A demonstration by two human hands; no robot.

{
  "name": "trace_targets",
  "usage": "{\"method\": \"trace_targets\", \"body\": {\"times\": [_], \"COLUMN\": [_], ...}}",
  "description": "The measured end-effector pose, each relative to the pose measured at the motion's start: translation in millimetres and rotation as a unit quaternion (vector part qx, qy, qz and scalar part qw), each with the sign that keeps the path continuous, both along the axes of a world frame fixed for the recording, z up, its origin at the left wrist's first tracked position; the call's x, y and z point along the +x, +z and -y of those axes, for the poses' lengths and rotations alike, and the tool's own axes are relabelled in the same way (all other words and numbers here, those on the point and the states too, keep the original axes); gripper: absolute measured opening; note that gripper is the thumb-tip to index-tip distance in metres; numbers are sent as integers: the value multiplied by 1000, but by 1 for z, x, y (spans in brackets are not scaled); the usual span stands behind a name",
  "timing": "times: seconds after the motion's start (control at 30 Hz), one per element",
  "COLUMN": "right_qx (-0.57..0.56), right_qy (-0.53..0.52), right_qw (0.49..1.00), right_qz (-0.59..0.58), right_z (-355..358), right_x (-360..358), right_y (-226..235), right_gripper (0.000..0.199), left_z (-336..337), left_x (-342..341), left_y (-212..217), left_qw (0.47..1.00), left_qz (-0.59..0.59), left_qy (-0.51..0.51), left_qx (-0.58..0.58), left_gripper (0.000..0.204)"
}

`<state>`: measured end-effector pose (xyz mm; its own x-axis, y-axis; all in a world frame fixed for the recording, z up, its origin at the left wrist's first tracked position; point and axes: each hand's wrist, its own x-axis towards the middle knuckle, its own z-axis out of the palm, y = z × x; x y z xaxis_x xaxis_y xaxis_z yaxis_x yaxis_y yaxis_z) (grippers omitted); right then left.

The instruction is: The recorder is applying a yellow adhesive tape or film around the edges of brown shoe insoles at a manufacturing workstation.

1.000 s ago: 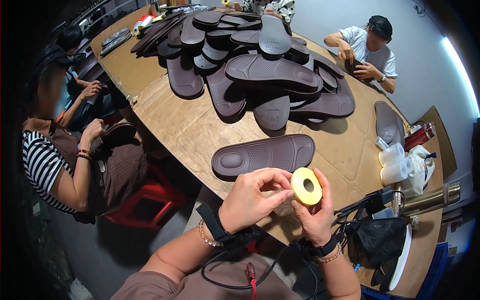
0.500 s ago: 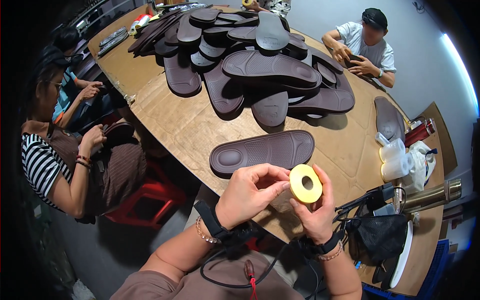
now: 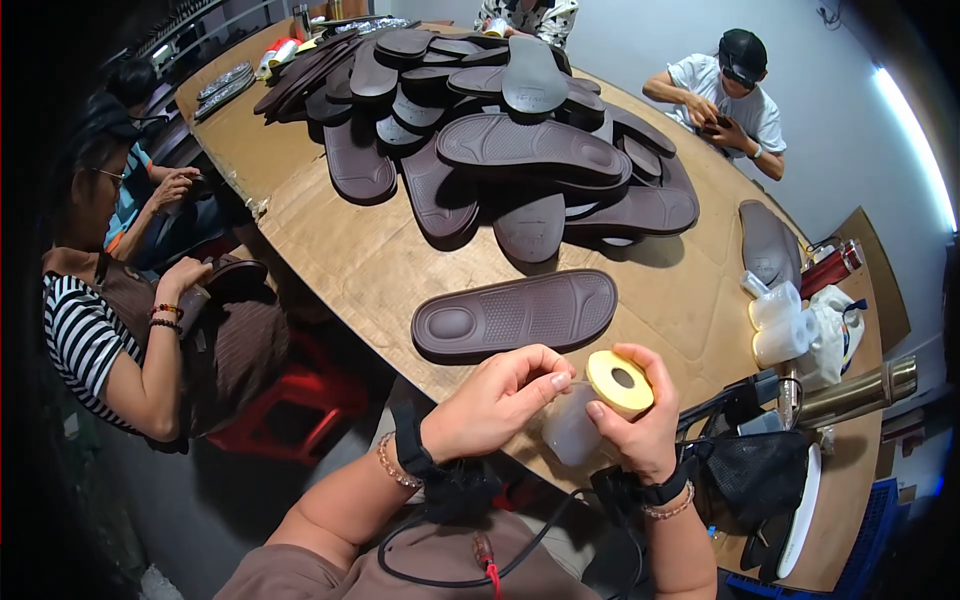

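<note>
My right hand (image 3: 645, 425) is wrapped around a yellow tape roll (image 3: 607, 378), with the cardboard-like hole of its core facing up. A translucent sheet of film (image 3: 572, 428) hangs between the roll and my left hand (image 3: 495, 400). The thumb and forefinger of that left hand pinch together beside the roll, at the film's upper edge. Just beyond my hands, a dark brown shoe sole (image 3: 520, 312) lies flat on the table, footbed side up, touched by neither hand.
A large heap of brown soles (image 3: 530, 150) covers the far part of the cardboard-covered table (image 3: 330, 255). On the right stand translucent rolls (image 3: 782, 335), a red flask (image 3: 832, 266), a brass-coloured cylinder (image 3: 860, 390) and a black mesh pouch (image 3: 755, 470). Co-workers sit left and far right.
The yellow roll has tilted in my right hand and moved slightly right and down. My left hand has drawn a little away from it, and the translucent film between them shows more clearly.
</note>
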<state>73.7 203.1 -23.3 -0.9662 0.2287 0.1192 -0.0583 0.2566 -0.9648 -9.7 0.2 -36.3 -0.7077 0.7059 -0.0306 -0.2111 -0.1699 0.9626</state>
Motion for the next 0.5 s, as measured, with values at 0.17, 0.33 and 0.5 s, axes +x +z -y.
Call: {"method": "trace_targets", "body": {"times": [0.17,0.33,0.5], "right_qx": [-131,-92,3], "right_qy": [56,74,85], "right_qw": [990,992,995], "right_qz": [15,50,47], "right_z": [-3,-12,-18], "right_x": [0,0,-3], "right_y": [4,9,9], "right_gripper": [68,65,60], "left_z": [3,5,4], "left_x": [-4,-2,-4], "left_y": [9,11,10], "left_qw": [999,998,996], "left_qz": [36,65,88], "left_qy": [-10,-7,7], "left_qx": [24,6,14], "left_gripper": [21,20,21]}}
